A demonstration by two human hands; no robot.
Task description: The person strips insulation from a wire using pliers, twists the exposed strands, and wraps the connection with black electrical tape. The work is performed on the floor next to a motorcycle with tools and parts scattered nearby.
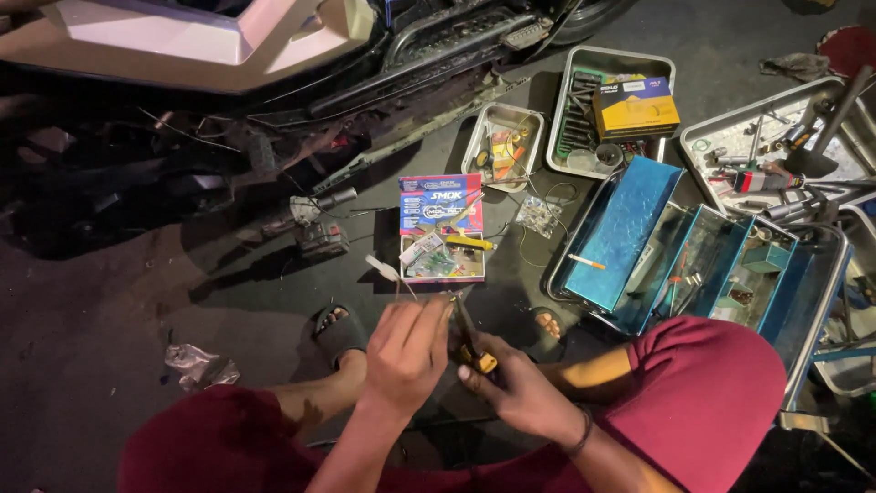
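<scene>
1. Your left hand (406, 351) is closed in a pinch on a thin wire (401, 283); the wire runs up from your fingertips and ends in a small white connector (380, 267) just above and to the left of them.
2. Your right hand (520, 388) is clenched round the yellow-and-black handles of a pair of pliers (470, 342), with the tool's nose lying right against your left fingertips, where the wire leaves the pinch.
3. Judged from this, you are mid-way through working the wire end, stripping or cutting it; which of the two is too small to tell.
4. The next move calls for a steady left pinch and a light, even squeeze from the right, with the nose kept square to the wire.
5. The open parts box (442, 228) sits just beyond your fingertips, and the blue toolbox (630, 228) lies off to the right of your right hand.
</scene>
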